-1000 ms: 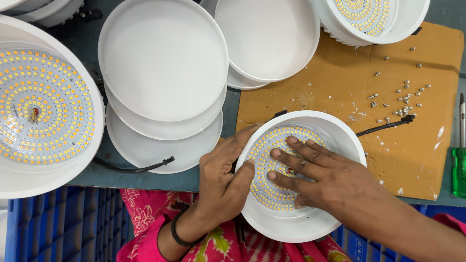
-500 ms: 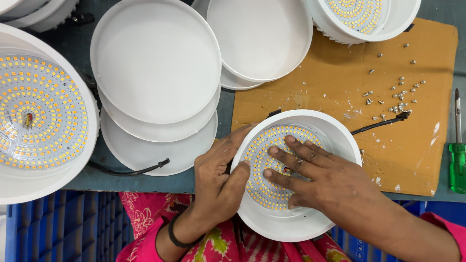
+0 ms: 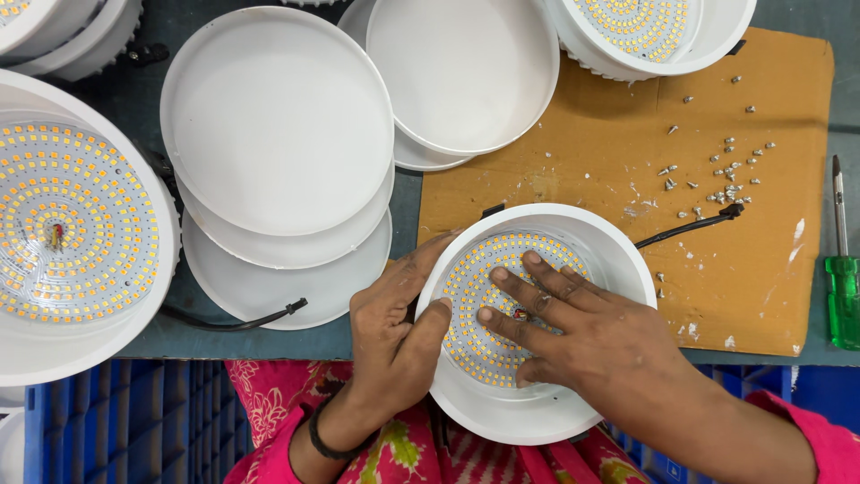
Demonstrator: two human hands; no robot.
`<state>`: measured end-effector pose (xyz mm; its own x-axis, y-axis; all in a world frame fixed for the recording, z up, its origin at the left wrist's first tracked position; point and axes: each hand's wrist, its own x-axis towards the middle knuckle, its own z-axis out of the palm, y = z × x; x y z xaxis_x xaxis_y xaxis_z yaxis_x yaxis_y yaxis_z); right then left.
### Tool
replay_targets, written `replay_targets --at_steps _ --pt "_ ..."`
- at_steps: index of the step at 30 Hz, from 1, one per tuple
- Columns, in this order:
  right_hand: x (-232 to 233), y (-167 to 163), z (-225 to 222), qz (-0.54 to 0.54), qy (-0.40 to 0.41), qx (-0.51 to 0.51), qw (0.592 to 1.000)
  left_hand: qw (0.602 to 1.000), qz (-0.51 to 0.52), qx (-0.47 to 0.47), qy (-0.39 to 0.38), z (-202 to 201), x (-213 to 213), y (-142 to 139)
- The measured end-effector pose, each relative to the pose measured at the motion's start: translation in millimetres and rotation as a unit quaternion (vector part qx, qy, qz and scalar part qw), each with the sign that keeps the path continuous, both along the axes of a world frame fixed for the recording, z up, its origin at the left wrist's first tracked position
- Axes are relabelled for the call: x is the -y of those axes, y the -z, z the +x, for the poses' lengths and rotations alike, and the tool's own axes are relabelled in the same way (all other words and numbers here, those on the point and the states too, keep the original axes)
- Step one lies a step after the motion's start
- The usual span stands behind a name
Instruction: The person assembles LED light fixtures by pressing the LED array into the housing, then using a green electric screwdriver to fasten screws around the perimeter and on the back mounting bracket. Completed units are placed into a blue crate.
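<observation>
- Inside the white lamp housing (image 3: pixel 537 323), I'm pressing my right hand (image 3: pixel 582 336), fingers spread flat, onto the LED disc (image 3: pixel 488 296).
- I'm bracing the rim with my left hand (image 3: pixel 394 336), thumb seemingly touching the disc's edge.

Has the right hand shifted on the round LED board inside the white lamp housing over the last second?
No real shift. The right hand lies flat on the round LED board in the white lamp housing, as before, judged against the brown cardboard sheet.

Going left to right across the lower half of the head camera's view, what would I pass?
Big LED lamp → left hand → white lamp housing with right hand inside → cardboard sheet → green-handled screwdriver.
</observation>
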<state>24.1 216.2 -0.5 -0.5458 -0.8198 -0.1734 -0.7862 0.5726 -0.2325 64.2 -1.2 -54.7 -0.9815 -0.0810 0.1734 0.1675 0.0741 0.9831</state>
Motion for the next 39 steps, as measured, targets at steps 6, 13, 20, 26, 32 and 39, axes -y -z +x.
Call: replay_targets --at_steps 6,13,20,26,32,39 --pt "-0.6 4.4 4.3 0.01 0.019 -0.023 1.0 1.0 -0.007 0.001 -0.004 -0.1 -1.9 1.6" --pt "-2.3 6.6 8.5 -0.001 0.043 -0.021 0.999 1.0 -0.005 0.005 -0.007 -1.7 -4.4 2.4" --pt "-3.2 3.9 10.1 -0.015 0.061 -0.038 0.997 1.0 -0.004 0.016 -0.01 -4.2 -8.9 1.2" --pt "-4.6 4.6 12.9 -0.009 0.079 -0.054 0.995 1.0 0.005 0.018 -0.011 -6.3 -12.7 1.2" --pt "-5.5 7.8 14.2 -0.001 0.095 -0.067 0.993 1.0 0.001 0.021 -0.017 -8.6 -16.8 1.6" --pt "-8.0 9.8 16.2 0.006 0.107 -0.074 0.992 0.999 0.01 0.027 -0.015 -11.0 -21.3 4.1"
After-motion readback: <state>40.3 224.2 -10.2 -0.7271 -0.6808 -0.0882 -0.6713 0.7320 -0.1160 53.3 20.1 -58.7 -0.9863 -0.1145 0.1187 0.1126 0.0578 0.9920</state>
